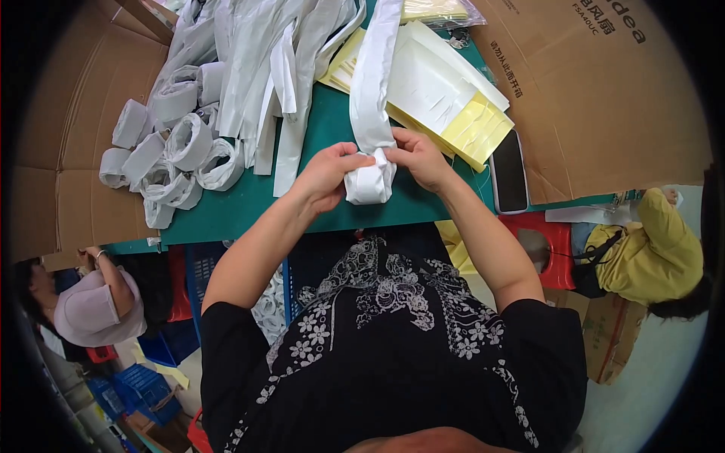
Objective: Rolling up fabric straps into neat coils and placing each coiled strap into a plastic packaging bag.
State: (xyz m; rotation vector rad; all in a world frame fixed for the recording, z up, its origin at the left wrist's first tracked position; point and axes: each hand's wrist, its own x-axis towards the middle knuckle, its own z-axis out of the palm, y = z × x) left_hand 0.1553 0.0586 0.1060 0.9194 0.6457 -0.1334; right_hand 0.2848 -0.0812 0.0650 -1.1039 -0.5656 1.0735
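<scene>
A long white fabric-like strip [372,87] runs from the far edge of the green table towards me. Its near end is wound into a thick coil [368,189] at the table's front. My left hand [325,177] grips the coil's left side, thumb on top. On the other side my right hand [421,160] pinches the strip where it meets the coil. Several finished-looking coils of the same white strip [189,143] lie heaped to the left. Behind them, loose flat white strips [253,68] spread across the table.
Yellow and white paper sheets [487,136] lie right of the strip, with a phone [510,181] beside them. Cardboard panels flank the table at left [75,143] and right [596,98]. People sit on both sides, one in yellow [657,249]. A blue crate [198,264] stands below the edge.
</scene>
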